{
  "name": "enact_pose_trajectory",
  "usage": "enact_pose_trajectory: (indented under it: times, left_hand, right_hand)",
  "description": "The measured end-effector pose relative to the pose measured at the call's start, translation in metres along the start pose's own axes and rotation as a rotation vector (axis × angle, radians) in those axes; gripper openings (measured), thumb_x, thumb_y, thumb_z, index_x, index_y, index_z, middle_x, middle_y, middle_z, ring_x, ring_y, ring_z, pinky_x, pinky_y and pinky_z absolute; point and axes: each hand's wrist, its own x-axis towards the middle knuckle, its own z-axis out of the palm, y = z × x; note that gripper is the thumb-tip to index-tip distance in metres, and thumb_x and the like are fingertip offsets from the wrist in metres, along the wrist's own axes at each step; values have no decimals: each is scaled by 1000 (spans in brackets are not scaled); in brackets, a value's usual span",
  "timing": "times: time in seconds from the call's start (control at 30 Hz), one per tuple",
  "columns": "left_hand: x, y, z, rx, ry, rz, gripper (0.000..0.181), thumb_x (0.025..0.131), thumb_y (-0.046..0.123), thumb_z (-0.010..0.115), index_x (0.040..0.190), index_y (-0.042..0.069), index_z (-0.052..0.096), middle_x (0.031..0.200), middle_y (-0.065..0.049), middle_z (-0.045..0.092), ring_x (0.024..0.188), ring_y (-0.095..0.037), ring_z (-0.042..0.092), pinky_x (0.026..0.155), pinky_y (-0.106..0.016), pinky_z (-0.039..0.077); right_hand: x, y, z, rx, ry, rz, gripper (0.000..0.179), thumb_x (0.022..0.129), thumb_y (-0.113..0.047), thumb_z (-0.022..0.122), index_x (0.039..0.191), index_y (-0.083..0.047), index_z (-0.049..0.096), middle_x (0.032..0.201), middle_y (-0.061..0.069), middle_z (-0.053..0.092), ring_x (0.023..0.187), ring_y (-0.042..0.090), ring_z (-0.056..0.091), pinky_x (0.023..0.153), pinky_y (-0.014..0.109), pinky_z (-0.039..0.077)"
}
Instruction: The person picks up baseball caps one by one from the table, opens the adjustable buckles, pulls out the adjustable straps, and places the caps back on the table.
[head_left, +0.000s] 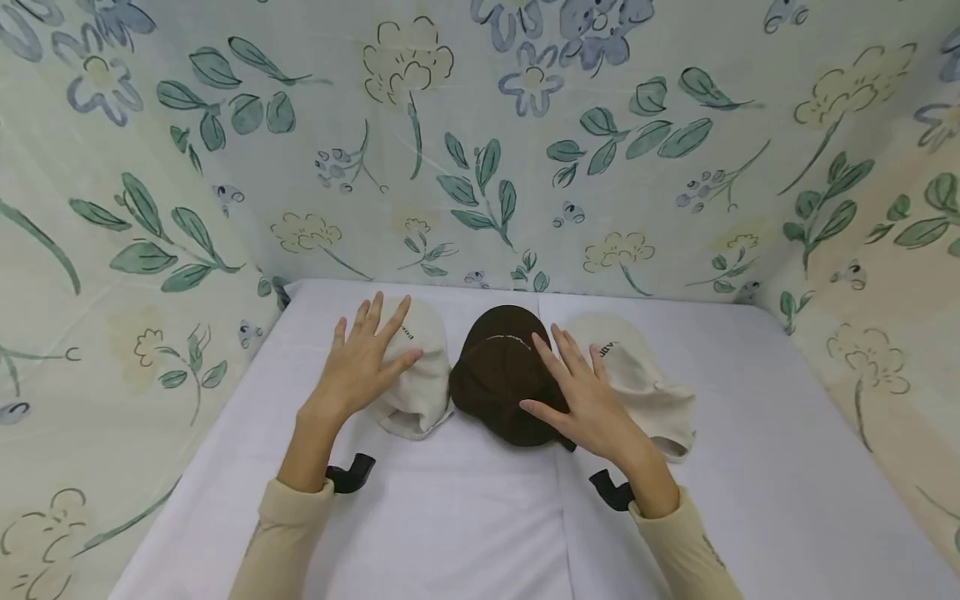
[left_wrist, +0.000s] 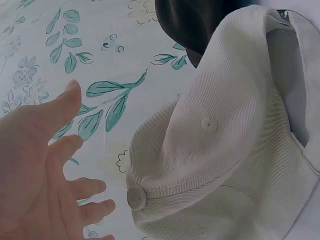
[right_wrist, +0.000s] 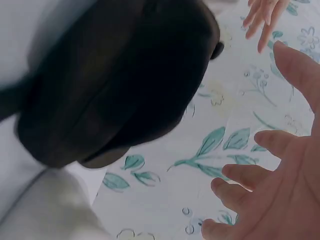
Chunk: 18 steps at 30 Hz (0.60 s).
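Note:
Three baseball caps lie in a row on the white-covered table. The left one is a cream cap (head_left: 422, 375), the middle one a dark brown cap (head_left: 498, 375), and the right one another cream cap (head_left: 637, 375) with dark lettering. My left hand (head_left: 360, 362) is over the left cream cap's outer side, fingers spread, holding nothing. In the left wrist view, that cream cap (left_wrist: 215, 125) shows its top button and back opening beside the hand. My right hand (head_left: 588, 400) hovers between the brown cap and the right cream cap, overlapping both, its fingers spread and nothing in them.
A white cloth (head_left: 465, 517) covers the table, with a crease running toward me. Floral curtains (head_left: 480, 167) enclose the back and both sides. Black wrist-mounted pieces (head_left: 352, 473) jut inward from each wrist.

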Motion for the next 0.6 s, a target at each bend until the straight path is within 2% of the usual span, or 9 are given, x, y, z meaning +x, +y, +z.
enact_pose_trajectory:
  times: [0.23, 0.4, 0.5, 0.6]
  left_hand:
    - [-2, 3, 0, -2, 5, 20, 81, 103, 55, 56, 167, 30, 15, 173, -21, 6, 161, -42, 6, 124, -72, 4]
    - [-4, 8, 2, -20, 4, 50, 81, 102, 56, 57, 167, 31, 16, 173, -21, 7, 161, -42, 9, 126, -69, 8]
    - [-7, 10, 2, -11, 30, 68, 81, 101, 56, 59, 167, 32, 18, 173, -22, 10, 161, -42, 12, 126, -67, 13]
    - [-11, 10, 0, 17, 82, 99, 80, 99, 56, 62, 166, 31, 24, 172, -22, 14, 159, -43, 17, 124, -67, 21]
  right_hand:
    - [3, -16, 12, 68, -18, -84, 90, 97, -52, 68, 167, -29, 18, 175, 4, 7, 162, 31, 16, 128, 64, 4]
    - [2, -21, 16, 82, -23, -130, 86, 97, -49, 70, 166, -30, 22, 175, 1, 11, 160, 32, 22, 128, 62, 10]
    - [3, -25, 17, 120, -16, -168, 81, 97, -45, 71, 165, -29, 28, 174, 0, 15, 160, 32, 23, 127, 62, 15]
    - [6, -30, 19, 173, -5, -219, 76, 98, -40, 72, 163, -28, 34, 173, -1, 21, 159, 31, 26, 124, 65, 23]
